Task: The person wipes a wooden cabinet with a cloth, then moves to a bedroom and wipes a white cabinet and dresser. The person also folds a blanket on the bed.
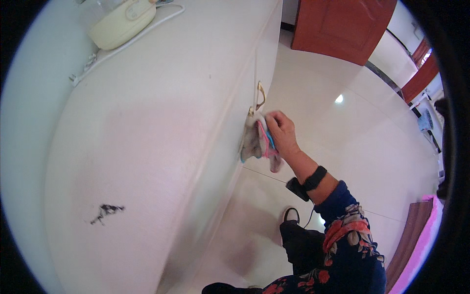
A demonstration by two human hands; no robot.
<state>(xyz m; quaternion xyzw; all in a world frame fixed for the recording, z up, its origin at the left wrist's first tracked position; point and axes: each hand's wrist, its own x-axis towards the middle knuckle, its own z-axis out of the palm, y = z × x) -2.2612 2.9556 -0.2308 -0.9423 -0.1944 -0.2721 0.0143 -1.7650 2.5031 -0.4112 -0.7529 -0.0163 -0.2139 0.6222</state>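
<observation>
My right hand [283, 131] is closed around a bunched grey cloth [252, 143] with pink and blue edging. It presses the cloth to the front of a white cabinet [215, 147], just below a gold-coloured door handle [261, 95]. Part of the cloth hangs loose under my fingers. A black strap [315, 178] with a small dark device circles my right wrist, and the sleeve is dark blue with a floral pattern. Nowhere in the picture does my left hand show.
On the cabinet top stands a cream-coloured appliance [122, 24] with a white cord and plug [74, 78]. A black mark [106, 212] lies on the same surface. My shoe [291, 214] is on the glossy tiled floor [342, 132]. Beyond is a red-brown door [338, 29].
</observation>
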